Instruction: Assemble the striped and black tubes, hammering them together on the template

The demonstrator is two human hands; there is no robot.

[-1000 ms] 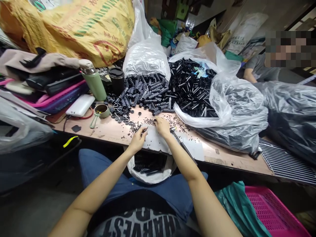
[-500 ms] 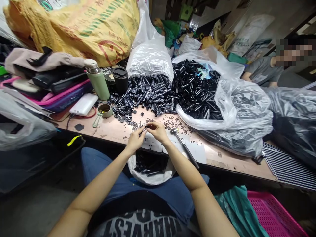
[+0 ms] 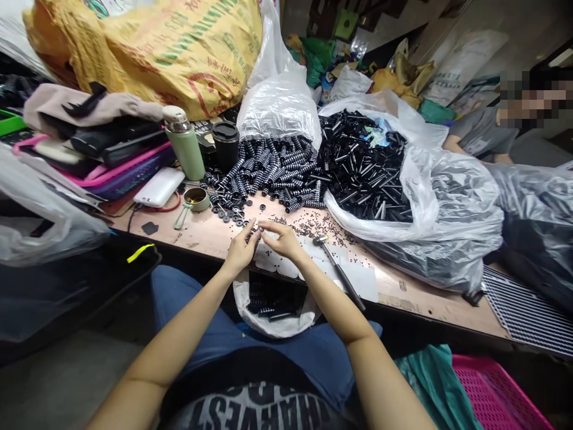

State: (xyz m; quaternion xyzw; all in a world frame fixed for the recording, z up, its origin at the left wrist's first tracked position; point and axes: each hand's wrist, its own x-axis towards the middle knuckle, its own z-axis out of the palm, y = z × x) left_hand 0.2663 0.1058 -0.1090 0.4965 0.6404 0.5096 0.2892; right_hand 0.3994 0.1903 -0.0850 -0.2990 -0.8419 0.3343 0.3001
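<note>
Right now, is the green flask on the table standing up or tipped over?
Upright. The green flask stands on its base on the table, cap at the top, beside the black cup.

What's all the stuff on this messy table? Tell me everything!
sack: one, yellow, back left
flask: one, green, left on the table
cup: one, black, right of the flask
striped rods: many, black-and-white, middle
tubes: many, black, in the clear bag
beads: many, dark, scattered mid-table
scoop: one, green, left
power bank: one, white, left
hammer: one, dark handle, near the front edge
basket: one, pink, bottom right
another person: one, grey sleeve, far right
left hand: one, bare, at the table edge
right hand: one, bare, above a white sheet, fingertips meeting the left's
</note>
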